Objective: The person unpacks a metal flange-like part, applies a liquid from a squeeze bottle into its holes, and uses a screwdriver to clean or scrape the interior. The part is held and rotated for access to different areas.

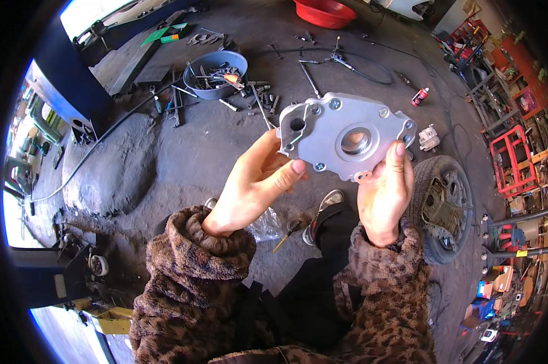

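Holding up a silver metal housing [322,134] in mid-air above the floor [192,145], loose, not yet joined to anything. Gripped at its left edge by the left hand [246,187], at the lower right by the right hand [384,197], with fingers [263,147] closed on metal. Looks clean, flat-faced, with screws [334,104] and a ringed opening [339,141]; hard to judge from behind.

Between our left fingers [286,176] and right fingers [396,159] we hold up a flat, irregularly lobed silver-grey metal plate [324,138], its broad face toward us, with a large ringed round opening right of centre, a dark hole near its left end and screw heads around its edge.
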A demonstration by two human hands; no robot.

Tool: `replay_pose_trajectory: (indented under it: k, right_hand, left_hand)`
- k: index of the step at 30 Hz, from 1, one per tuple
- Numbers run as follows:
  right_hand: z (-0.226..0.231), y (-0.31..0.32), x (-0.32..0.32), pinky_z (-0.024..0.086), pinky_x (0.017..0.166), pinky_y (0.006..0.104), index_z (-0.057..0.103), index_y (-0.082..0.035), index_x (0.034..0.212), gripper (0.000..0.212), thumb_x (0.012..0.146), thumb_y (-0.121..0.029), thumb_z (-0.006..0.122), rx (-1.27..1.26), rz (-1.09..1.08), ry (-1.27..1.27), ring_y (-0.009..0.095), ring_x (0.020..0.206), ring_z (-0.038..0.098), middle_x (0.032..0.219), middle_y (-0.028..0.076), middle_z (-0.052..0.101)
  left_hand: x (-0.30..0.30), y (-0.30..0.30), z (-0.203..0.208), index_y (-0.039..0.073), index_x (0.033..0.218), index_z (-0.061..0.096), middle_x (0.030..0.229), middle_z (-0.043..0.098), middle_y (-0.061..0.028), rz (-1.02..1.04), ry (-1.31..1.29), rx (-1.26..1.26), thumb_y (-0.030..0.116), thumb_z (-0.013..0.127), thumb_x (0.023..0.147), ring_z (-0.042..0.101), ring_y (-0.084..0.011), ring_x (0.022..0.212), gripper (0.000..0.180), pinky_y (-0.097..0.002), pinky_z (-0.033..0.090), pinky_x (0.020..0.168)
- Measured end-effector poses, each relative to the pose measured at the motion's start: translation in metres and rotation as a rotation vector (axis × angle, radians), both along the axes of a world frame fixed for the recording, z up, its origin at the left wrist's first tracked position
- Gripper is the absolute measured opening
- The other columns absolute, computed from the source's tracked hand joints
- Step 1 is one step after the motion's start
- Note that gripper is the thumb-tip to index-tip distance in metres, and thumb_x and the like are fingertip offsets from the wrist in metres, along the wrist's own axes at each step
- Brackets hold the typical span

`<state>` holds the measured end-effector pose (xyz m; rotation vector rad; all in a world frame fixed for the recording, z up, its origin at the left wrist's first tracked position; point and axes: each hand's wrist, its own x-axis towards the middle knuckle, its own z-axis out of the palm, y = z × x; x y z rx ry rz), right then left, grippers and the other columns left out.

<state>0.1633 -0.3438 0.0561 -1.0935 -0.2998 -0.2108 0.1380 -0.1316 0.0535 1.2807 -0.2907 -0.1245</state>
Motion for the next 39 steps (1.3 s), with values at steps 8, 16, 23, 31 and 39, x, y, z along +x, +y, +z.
replay_pose_trajectory:
  k: [8, 16, 23, 31, 39]
  right_hand:
    - [0.001, -0.002, -0.002, 0.044, 0.066, 0.0265, 0.058, -0.002, 0.118, 0.036, 0.106, -0.034, 0.046, -0.022, -0.027, 0.069, 0.012, 0.084, 0.06, 0.105, 0.007, 0.066]
    - [0.0, 0.009, -0.001, 0.051, 0.064, 0.033, 0.058, 0.001, 0.116, 0.039, 0.101, -0.034, 0.047, 0.147, -0.017, 0.173, 0.02, 0.081, 0.065, 0.101, 0.013, 0.067]
    - [-0.003, 0.009, -0.001, 0.052, 0.075, 0.0354, 0.058, -0.002, 0.117, 0.037, 0.101, -0.033, 0.048, 0.15, 0.111, 0.294, 0.021, 0.096, 0.064, 0.108, 0.011, 0.066]
    - [-0.004, 0.013, -0.007, 0.059, 0.08, 0.0421, 0.049, 0.004, 0.124, 0.041, 0.1, -0.029, 0.052, -0.004, 0.33, 0.199, 0.025, 0.104, 0.067, 0.115, 0.019, 0.063]
    - [-0.007, 0.018, -0.012, 0.051, 0.089, 0.0298, 0.053, 0.005, 0.118, 0.031, 0.1, -0.02, 0.058, -0.291, 0.465, 0.185, 0.016, 0.101, 0.064, 0.108, 0.012, 0.064]
  left_hand:
    - [0.0, -0.002, -0.001, 0.002, 0.143, 0.041, 0.128, 0.057, -0.0056, -0.062, 0.036, -0.126, 0.012, 0.066, 0.096, 0.058, -0.0139, 0.11, 0.055, -0.0283, 0.049, 0.089]
    - [0.0, 0.0, 0.0, 0.0, 0.144, 0.04, 0.134, 0.053, -0.0069, -0.055, -0.032, -0.278, 0.003, 0.067, 0.09, 0.049, -0.0176, 0.127, 0.06, -0.0356, 0.039, 0.109]
    - [-0.003, 0.0, -0.001, 0.001, 0.143, 0.042, 0.133, 0.054, -0.0064, -0.034, -0.012, -0.405, 0.003, 0.066, 0.089, 0.05, -0.0175, 0.126, 0.06, -0.0353, 0.04, 0.107]
    - [0.003, 0.008, -0.004, -0.001, 0.14, 0.047, 0.134, 0.058, -0.0108, 0.135, 0.139, -0.535, 0.035, 0.059, 0.098, 0.055, -0.0214, 0.123, 0.057, -0.0401, 0.043, 0.105]
    - [0.007, 0.016, -0.001, 0.0, 0.138, 0.049, 0.124, 0.065, -0.0112, 0.183, 0.179, -0.427, 0.038, 0.053, 0.101, 0.065, -0.019, 0.108, 0.053, -0.0322, 0.055, 0.091]
